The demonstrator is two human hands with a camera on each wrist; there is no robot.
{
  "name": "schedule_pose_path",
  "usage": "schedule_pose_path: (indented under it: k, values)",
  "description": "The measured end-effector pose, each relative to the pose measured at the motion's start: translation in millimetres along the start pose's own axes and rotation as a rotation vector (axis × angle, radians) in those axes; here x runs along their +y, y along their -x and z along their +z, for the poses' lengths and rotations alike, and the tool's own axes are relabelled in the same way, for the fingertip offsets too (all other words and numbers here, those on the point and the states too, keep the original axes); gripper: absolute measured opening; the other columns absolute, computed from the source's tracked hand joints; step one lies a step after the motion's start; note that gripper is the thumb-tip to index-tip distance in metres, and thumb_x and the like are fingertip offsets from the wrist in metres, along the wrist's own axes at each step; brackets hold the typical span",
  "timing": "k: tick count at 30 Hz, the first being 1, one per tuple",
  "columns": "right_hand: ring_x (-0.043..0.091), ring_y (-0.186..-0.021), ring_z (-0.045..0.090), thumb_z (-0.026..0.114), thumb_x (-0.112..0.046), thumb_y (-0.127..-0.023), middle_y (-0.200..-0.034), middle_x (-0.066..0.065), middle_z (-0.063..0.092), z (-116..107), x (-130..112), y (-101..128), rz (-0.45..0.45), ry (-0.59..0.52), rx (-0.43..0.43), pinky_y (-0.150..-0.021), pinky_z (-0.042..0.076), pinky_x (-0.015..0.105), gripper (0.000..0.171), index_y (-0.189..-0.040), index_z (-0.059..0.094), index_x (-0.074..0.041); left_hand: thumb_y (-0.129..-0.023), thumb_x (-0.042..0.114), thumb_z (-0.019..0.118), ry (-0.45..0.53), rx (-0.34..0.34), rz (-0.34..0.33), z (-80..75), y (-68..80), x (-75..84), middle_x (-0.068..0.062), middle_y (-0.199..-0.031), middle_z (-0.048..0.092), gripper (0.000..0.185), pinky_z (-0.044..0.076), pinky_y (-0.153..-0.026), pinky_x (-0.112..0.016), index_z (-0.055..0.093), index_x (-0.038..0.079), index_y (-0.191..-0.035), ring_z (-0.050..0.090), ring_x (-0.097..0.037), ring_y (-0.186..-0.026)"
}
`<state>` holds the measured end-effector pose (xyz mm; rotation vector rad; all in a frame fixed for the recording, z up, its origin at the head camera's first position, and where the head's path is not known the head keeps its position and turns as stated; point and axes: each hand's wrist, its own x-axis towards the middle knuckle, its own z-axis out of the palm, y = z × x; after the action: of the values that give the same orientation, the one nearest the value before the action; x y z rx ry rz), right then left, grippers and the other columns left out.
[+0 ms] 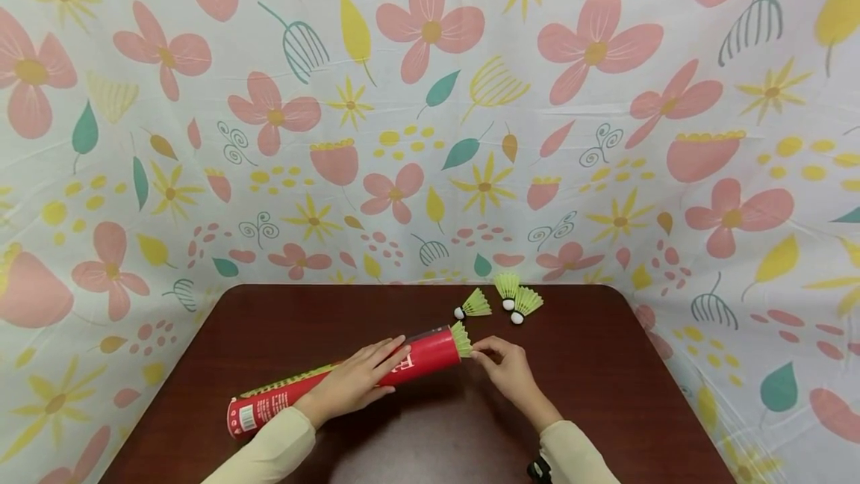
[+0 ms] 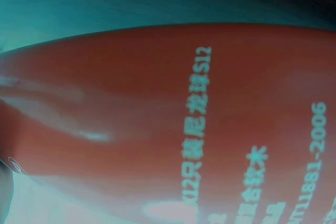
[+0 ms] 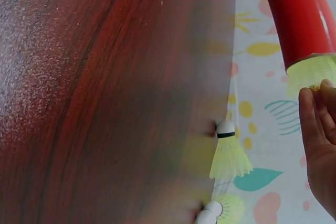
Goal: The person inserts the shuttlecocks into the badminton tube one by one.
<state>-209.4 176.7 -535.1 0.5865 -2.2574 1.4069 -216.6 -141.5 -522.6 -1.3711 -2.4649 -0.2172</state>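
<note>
The red tube (image 1: 349, 383) lies on its side across the near middle of the bench (image 1: 605, 364), its open end pointing far and right. A green shuttlecock (image 1: 460, 339) sticks out of that mouth, only its skirt showing. My left hand (image 1: 356, 379) lies over the tube's middle, fingers stretched flat along it. My right hand (image 1: 504, 366) pinches the skirt's edge with thumb and fingertips, wrist bent left. Three loose shuttlecocks (image 1: 508, 297) lie near the far edge. My left wrist view shows only blurred tube print.
</note>
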Motion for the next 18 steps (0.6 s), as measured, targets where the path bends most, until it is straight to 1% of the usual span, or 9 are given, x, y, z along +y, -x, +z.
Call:
schedule_pose_path:
  k: [4, 8, 11, 15, 18]
  values:
    - [0.017, -0.07, 0.064, 0.073, 0.0, -0.082, -0.081, 0.005, 0.069, 2.5, -1.0, 0.4, -0.008, 0.015, -0.001, -0.061, 0.052, 0.022, 0.009, -0.086, 0.072, -0.008, -0.079, 0.03, 0.08, 0.006, -0.003, 0.001, -0.7, 0.4, 1.0, -0.012, -0.152, 0.034, 0.093, 0.041, -0.104, -0.042, 0.026, 0.012, -0.153, 0.041, -0.027, -0.133]
    - [0.011, -0.073, 0.064, 0.073, 0.001, -0.081, -0.081, 0.0, 0.069, 3.3, -2.3, -0.4, -0.001, 0.032, -0.007, -0.062, 0.053, 0.024, 0.011, -0.086, 0.072, -0.009, -0.079, 0.03, 0.08, 0.004, -0.007, -0.006, -0.9, 0.7, 1.8, -0.01, -0.153, 0.032, 0.093, 0.041, -0.104, -0.042, 0.027, 0.013, -0.153, 0.041, -0.026, -0.132]
    - [0.006, -0.075, 0.063, 0.074, 0.002, -0.08, -0.082, -0.003, 0.069, 4.5, -2.8, -1.3, -0.022, 0.052, -0.009, -0.064, 0.054, 0.025, 0.013, -0.086, 0.072, -0.01, -0.078, 0.03, 0.08, 0.007, -0.004, -0.004, -0.2, 0.6, 2.2, -0.01, -0.154, 0.032, 0.093, 0.04, -0.105, -0.042, 0.027, 0.012, -0.153, 0.04, -0.026, -0.133]
    - [0.006, -0.076, 0.063, 0.074, 0.002, -0.079, -0.082, -0.001, 0.069, 7.1, -4.6, -2.4, -0.044, 0.062, -0.019, -0.064, 0.054, 0.024, 0.013, -0.086, 0.073, -0.009, -0.078, 0.029, 0.081, 0.026, -0.002, -0.002, 0.4, 0.3, 2.5, -0.011, -0.153, 0.033, 0.093, 0.04, -0.105, -0.041, 0.028, 0.013, -0.153, 0.039, -0.026, -0.134]
    - [0.006, -0.075, 0.063, 0.074, 0.001, -0.08, -0.082, -0.002, 0.069, 9.4, -6.5, -2.8, -0.031, 0.053, -0.04, -0.064, 0.053, 0.024, 0.012, -0.085, 0.073, -0.01, -0.078, 0.029, 0.081, 0.038, -0.007, -0.005, 0.0, 0.3, 2.8, -0.01, -0.154, 0.032, 0.093, 0.04, -0.106, -0.042, 0.027, 0.013, -0.153, 0.039, -0.026, -0.134]
